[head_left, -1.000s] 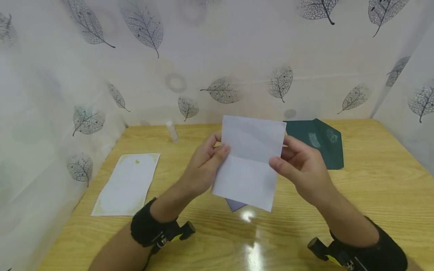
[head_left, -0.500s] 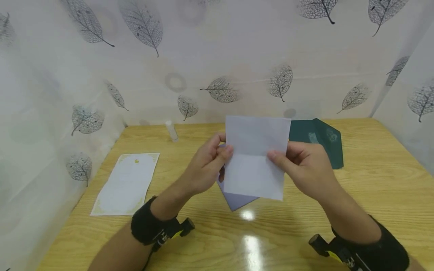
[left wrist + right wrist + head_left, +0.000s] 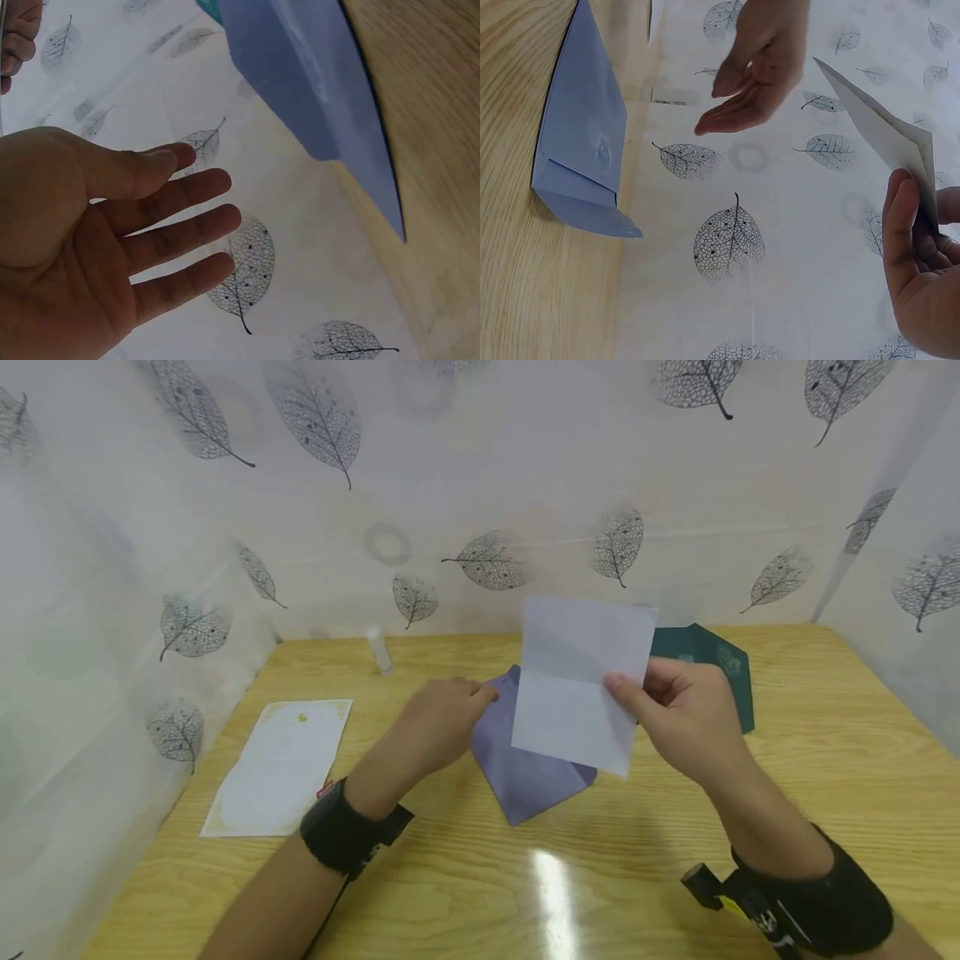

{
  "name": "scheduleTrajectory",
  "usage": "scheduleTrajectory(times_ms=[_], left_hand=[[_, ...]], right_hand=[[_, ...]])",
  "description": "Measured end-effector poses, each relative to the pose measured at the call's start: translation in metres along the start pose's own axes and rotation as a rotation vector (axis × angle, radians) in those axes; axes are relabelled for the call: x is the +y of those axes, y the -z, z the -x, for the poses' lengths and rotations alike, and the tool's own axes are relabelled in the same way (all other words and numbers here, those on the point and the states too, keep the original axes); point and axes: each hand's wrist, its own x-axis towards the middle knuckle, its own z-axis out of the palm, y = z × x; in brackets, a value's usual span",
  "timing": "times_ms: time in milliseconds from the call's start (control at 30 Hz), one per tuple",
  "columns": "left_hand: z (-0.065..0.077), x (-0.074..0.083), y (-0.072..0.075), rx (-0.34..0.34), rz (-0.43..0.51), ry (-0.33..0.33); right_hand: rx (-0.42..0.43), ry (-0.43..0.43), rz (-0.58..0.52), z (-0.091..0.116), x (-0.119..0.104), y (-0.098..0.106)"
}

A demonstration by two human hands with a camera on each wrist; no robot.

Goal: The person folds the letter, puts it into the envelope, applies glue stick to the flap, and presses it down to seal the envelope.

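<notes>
A creased white sheet of paper (image 3: 581, 681) is pinched at its right edge by my right hand (image 3: 693, 714), raised above the table. In the right wrist view the sheet (image 3: 881, 124) is seen nearly edge-on, bent along its crease. My left hand (image 3: 438, 727) holds nothing; in the left wrist view this hand (image 3: 112, 217) has loosely extended fingers, apart from the envelope. Below the sheet lies a purple envelope (image 3: 517, 781), partly covered by it in the head view. The right wrist view shows the envelope (image 3: 585, 127) with its flap lifted.
To the left lies a white sheet with gold corner decoration (image 3: 281, 768), a small red item beside my left wrist. A white glue-stick-like tube (image 3: 380, 652) stands at the back. Behind my right hand is a dark green envelope (image 3: 705, 647). A leaf-print curtain (image 3: 525, 468) borders the table.
My left hand has let go of the paper and moved down and left. My right hand keeps the sheet, now shifted right and slightly up, so more of the purple envelope shows.
</notes>
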Motion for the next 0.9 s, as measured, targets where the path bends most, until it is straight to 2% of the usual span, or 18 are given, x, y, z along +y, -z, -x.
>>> scheduleTrajectory(times_ms=[133,233,333,533,600,700,900], left_hand=[[0.0,-0.005,-0.009,-0.198,0.081,0.009],[-0.002,-0.009,-0.014,-0.314,0.151,0.039],[-0.004,-0.013,-0.022,-0.403,0.198,0.087],[-0.004,-0.022,-0.037,-0.535,0.297,0.185],[-0.004,-0.024,-0.039,-0.566,0.34,0.197],[-0.005,-0.024,-0.04,-0.585,0.357,0.177],[-0.007,-0.019,-0.038,-0.549,0.283,0.1]], right_hand=[[-0.001,0.005,0.007,-0.001,0.001,0.001],[-0.008,0.009,0.014,-0.002,0.002,0.002],[-0.011,0.001,0.03,-0.004,0.003,0.002],[-0.029,-0.012,0.039,-0.006,0.006,0.003],[-0.037,-0.011,0.038,-0.008,0.006,0.003],[-0.053,-0.011,0.028,-0.009,0.006,0.003],[-0.078,-0.04,0.017,-0.009,0.009,0.004]])
